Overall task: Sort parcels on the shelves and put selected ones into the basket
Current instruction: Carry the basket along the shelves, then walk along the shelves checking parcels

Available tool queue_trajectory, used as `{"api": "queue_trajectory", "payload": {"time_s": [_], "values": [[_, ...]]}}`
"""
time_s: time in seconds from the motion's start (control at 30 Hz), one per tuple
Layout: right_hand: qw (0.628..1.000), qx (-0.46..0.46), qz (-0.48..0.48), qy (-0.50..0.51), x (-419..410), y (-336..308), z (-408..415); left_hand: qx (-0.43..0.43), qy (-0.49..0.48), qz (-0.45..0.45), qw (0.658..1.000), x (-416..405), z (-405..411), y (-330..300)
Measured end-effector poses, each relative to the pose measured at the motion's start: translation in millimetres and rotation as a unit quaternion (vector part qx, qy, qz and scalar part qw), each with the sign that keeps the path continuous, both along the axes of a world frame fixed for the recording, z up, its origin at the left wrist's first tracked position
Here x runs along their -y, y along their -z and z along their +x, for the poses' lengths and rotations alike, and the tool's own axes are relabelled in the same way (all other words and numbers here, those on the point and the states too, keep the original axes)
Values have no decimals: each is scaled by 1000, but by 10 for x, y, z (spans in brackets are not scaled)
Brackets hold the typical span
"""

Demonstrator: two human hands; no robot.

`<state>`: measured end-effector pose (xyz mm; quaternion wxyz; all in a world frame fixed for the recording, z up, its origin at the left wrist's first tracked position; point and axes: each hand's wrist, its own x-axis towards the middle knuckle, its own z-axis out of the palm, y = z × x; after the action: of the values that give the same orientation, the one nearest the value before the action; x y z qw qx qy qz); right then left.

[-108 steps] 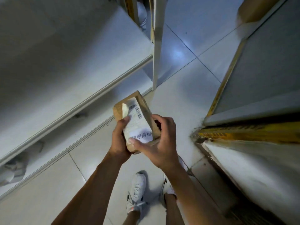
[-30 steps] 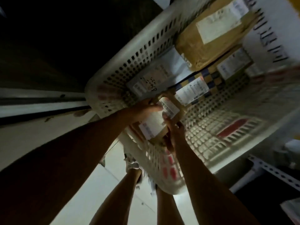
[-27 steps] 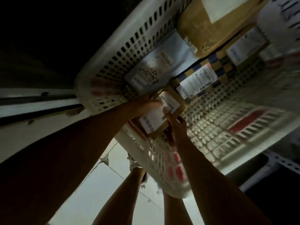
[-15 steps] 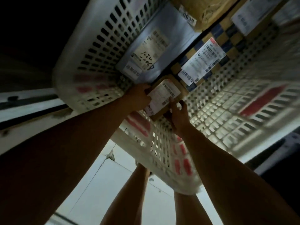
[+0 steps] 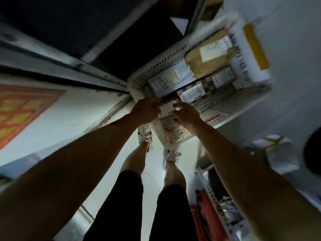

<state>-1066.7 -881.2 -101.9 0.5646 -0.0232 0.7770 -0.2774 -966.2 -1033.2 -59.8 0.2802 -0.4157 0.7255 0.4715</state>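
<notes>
Parcel (image 5: pixel 167 108) was going into the basket (image 5: pixel 231 108).
Left hand (image 5: pixel 146 110) and right hand (image 5: pixel 186 113) both gripped it; next probably just letting go.

A red and yellow patterned sheet (image 5: pixel 20 108) fills the left edge of the frame. Pale floor tiles (image 5: pixel 111 186) run down the lower centre, where two white sneakers (image 5: pixel 145 134) stand. Black shorts (image 5: pixel 132 206) cover the legs at the bottom centre. A dark round shape (image 5: pixel 312 150) sits at the right edge, blurred.
</notes>
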Motion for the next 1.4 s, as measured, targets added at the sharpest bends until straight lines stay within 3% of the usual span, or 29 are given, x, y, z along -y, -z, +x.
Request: {"api": "queue_trajectory", "payload": {"time_s": [0.17,0.3,0.47,0.6,0.7,0.8,0.9,1.1,1.27,1.4], "values": [[972,-17,-36,-232,38,-1573,60,-40,-69,-60,995,-138,533,-1438],[901,-48,-69,-425,226,-2535,382,-46,-135,-84,986,-270,1110,-2280],[812,-80,-135,-562,595,-3415,1232,-69,-292,-105,948,-675,2033,-3015],[774,-84,-182,-600,800,-3827,2123,-71,-404,-139,901,-943,2961,-3310],[756,-88,-201,-617,921,-3991,2873,-72,-510,-184,837,-1060,3728,-3520],[741,-87,-220,-629,995,-4108,3611,-67,-629,-217,744,-1233,4505,-3694],[699,-75,-238,-671,1131,-4131,4385,-74,-715,-225,657,-1419,5251,-3786],[611,-55,-255,-748,1287,-4287,5868,-85,-804,-251,533,-1663,6363,-3976],[548,-38,-313,-775,1410,-4407,6844,-83,-830,-290,469,-1585,7029,-4122],[552,-27,-391,-736,1748,-4494,7597,-93,-840,-301,441,-1327,7465,-4146]]}}
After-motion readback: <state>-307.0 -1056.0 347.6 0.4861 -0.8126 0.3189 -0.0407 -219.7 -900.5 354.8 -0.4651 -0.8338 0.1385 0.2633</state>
